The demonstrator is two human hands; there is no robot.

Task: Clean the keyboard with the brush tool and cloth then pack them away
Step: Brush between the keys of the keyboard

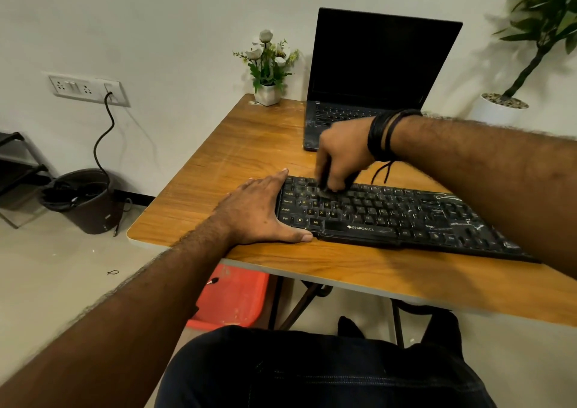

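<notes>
I am bracing the dusty black plastic keyboard [390, 217] on the wooden table [218, 164] with my flat left hand [259, 214] while my right hand [340, 158], curled around a blurred dark brush tool [324, 186], is sweeping the upper-left keys; next, I judge, come the rightward rows.

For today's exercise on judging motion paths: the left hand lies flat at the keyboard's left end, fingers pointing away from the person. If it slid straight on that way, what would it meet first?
Probably nothing soon: beyond the left hand lies bare table; farther on, perhaps the flower pot.
</notes>
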